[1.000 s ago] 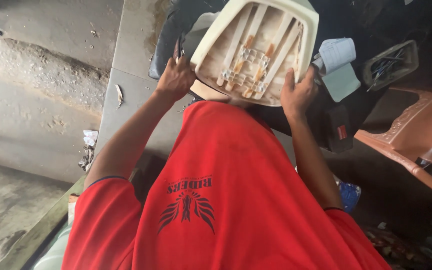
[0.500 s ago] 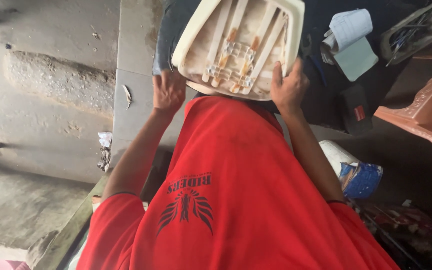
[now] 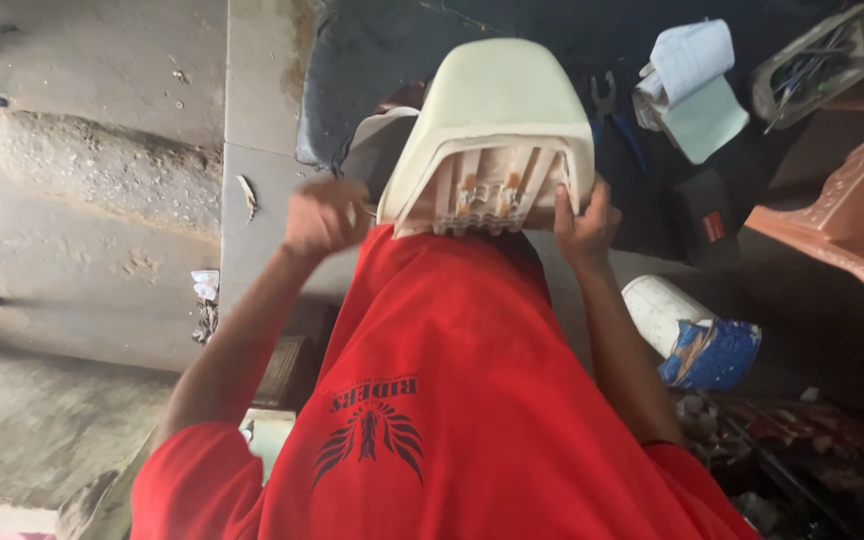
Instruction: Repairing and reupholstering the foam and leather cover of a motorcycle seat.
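- The right hand (image 3: 582, 222) grips the right lower edge of a cream plastic shell (image 3: 492, 130), fingers wrapped round the rim, so it carries most of the weight.
- The left hand (image 3: 324, 215) is curled just beside the shell's left lower edge; motion blur hides the contact, so I cannot tell whether it is gripping the rim or merely near it.
- The shell is held up off the dark worktop (image 3: 372, 60), close against the person's red shirt (image 3: 452, 400), smooth back up and away, ribbed hollow facing the person. Held so, the ribs and the small orange and white parts inside can be looked into.
- A second pale piece (image 3: 377, 140) peeps out behind the shell's left side; what it is I cannot tell.
- Towards the worktop's far right edge lie blue-handled pliers (image 3: 617, 115), a folded paper pad (image 3: 692, 85) and a tray (image 3: 817, 60) of small tools, all within reach yet clear of the shell.
- A brown plastic chair (image 3: 842, 220) stands off the right side, and a white tub (image 3: 662, 310) with a blue bag (image 3: 712, 352) sits below on the floor.
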